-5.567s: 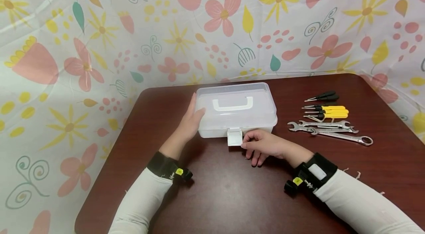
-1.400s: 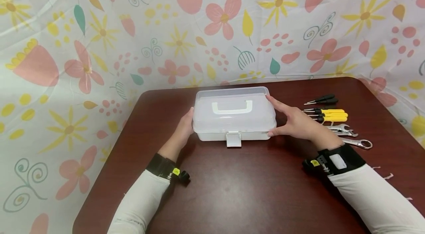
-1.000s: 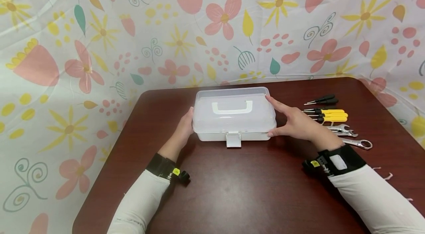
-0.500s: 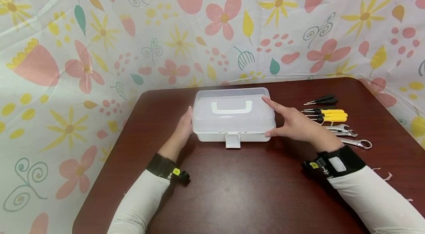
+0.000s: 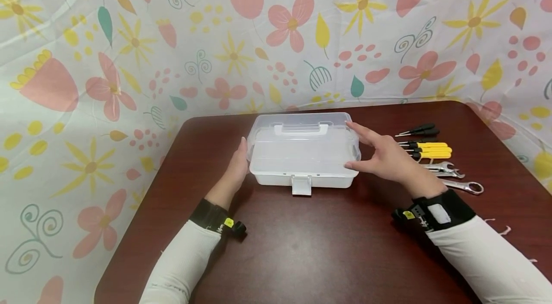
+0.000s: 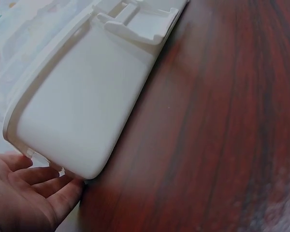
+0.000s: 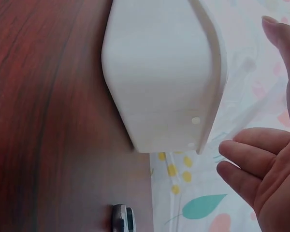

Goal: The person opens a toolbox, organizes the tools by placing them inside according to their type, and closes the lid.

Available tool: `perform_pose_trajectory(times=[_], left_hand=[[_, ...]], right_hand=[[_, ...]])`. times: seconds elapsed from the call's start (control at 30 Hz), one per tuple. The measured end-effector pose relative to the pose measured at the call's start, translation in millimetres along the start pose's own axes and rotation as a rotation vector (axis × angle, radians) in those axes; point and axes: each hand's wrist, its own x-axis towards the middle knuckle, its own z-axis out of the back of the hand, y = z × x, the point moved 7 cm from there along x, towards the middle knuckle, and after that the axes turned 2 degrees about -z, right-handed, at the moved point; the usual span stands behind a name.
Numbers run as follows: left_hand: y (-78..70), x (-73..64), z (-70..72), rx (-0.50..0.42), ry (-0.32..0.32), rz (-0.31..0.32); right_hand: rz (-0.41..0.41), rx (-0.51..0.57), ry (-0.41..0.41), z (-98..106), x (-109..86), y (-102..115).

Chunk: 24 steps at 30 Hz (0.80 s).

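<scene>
- one translucent lid (image 5: pixel 297 155), in the head view, tilts back more than half a second ago; the white box (image 5: pixel 327 182) on the table (image 5: pixel 293 256) seems to be opening.
- left wrist view: the left hand (image 6: pixel 26 200), fingers loosely extended, touches the box's end.
- right wrist view: the right hand (image 7: pixel 278 179) spreads wide; its contact with the lid is unclear.

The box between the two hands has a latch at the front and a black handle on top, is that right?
Not quite: the handle is white, not black, as the head view shows. The rest is right: the box is between the left hand and the right hand, with the latch at the front.
</scene>
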Motion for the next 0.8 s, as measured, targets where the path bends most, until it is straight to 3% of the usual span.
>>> perform_pose_trajectory(times=[0.23, 0.47, 0.8], left_hand=[[0.3, 0.8, 1.2, 0.021, -0.030, -0.013], [-3.4, 1.0, 10.0, 0.183, -0.128, -0.117], [-5.7, -0.5, 7.3, 0.228, -0.167, -0.143]], right_hand=[[0.006, 0.021, -0.013, 2, -1.8, 1], [0.007, -0.009, 0.016, 4, 1.3, 3], [-0.005, -0.058, -0.024, 6, -0.3, 0]])
